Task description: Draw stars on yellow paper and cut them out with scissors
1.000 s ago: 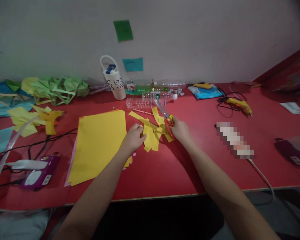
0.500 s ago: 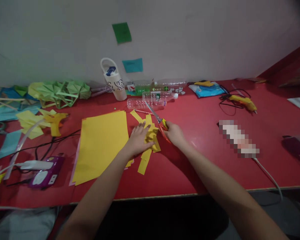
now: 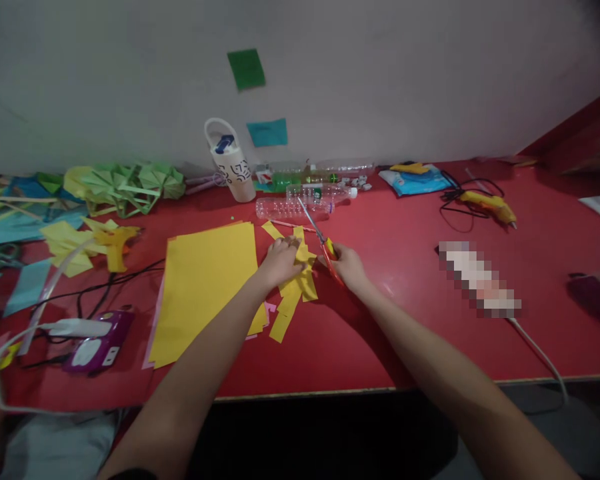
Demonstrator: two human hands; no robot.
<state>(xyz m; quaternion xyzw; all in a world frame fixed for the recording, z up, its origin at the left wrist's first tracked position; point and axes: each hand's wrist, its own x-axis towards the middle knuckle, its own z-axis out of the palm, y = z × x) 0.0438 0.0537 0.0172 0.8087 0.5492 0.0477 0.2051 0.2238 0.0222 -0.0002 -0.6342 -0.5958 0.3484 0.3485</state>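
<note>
Yellow paper strips [image 3: 293, 293] are noted in a loose pile on the red table [image 3: 405, 287], just right of the stacked yellow sheets [image 3: 210, 273]. The strips are partly covered by the left hand [image 3: 283, 261], its fingers bent; whether any strip is gripped cannot be told. Scissors [image 3: 327, 253] are gripped in the right hand [image 3: 351, 268], fingers closed around the handles. A green label [image 3: 318, 193] is borne by a clear bottle [image 3: 335, 194], its print too small to be read.
</note>
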